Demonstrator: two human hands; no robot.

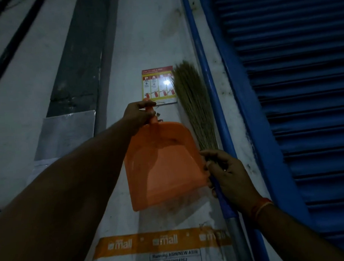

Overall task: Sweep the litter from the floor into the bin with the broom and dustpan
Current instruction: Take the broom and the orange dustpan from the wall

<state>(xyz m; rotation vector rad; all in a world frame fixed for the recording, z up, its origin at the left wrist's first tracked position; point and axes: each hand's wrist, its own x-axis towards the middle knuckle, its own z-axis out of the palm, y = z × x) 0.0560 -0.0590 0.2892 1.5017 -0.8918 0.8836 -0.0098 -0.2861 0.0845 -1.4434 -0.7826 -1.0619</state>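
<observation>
An orange plastic dustpan (163,166) hangs flat against a pale wall, pan end down. My left hand (140,114) grips its handle at the top, near a small hook or nail on the wall. To its right a grass broom (193,101) stands upright with the bristles pointing up and a blue and grey handle below. My right hand (226,173) holds the broom where the bristles meet the handle. No litter or bin is in view.
A red and yellow fire extinguisher poster (158,85) is stuck on the wall above the dustpan. A blue rolling shutter (296,97) with a blue frame fills the right side. An orange printed tape band (162,241) and a label cross the wall below. The scene is dim.
</observation>
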